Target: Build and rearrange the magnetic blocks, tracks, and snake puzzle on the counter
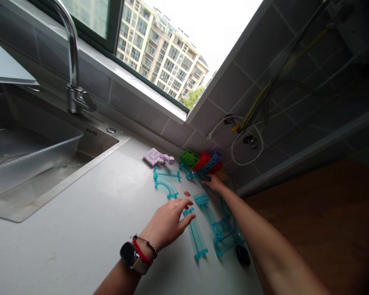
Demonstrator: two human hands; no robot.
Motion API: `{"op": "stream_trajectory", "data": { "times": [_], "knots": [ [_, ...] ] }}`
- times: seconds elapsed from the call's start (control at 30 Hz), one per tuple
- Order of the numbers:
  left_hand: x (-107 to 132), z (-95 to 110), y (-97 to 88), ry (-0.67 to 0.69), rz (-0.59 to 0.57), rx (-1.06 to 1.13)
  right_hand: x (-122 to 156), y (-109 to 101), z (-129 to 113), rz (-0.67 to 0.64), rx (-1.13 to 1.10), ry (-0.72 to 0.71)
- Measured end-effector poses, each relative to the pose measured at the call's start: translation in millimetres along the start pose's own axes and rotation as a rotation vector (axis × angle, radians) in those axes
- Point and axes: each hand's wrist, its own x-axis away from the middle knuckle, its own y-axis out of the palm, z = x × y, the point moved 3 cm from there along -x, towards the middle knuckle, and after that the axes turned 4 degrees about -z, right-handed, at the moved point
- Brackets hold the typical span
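Note:
My left hand [172, 221] hovers over the worktop with its thumb and fingers apart, holding nothing. Just beneath its fingertips lies a straight translucent teal track piece [197, 237]. My right hand [215, 183] reaches to the heap by the wall, its fingers closed around a dark teal track piece [199, 175], partly hidden. Green [189, 157], red [202, 161] and blue [215, 157] plastic blocks sit behind it. A curved teal track piece [169, 185] lies left of the heap. Larger teal track parts [223, 235] stand between my two arms.
Lilac blocks [155, 157] lie near the back wall. A black oval object [242, 255] sits by the worktop's right edge. At left is a steel sink [101, 143] with a clear plastic tub [49, 149] and a tap [73, 61]. Cables [258, 102] hang on the tiled wall.

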Motion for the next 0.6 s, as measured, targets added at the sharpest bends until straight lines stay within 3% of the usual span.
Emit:
{"op": "stream_trajectory", "data": {
  "times": [0.17,0.6],
  "knots": [
    [-0.3,0.4,4.3,-0.006,0.0,-0.022,-8.0,10.3,-1.8,-0.047,0.036,0.014],
    [0.2,-6.3,2.4,-0.04,0.008,-0.086,-14.8,9.9,-6.1,-0.003,0.073,0.072]
  ]
}}
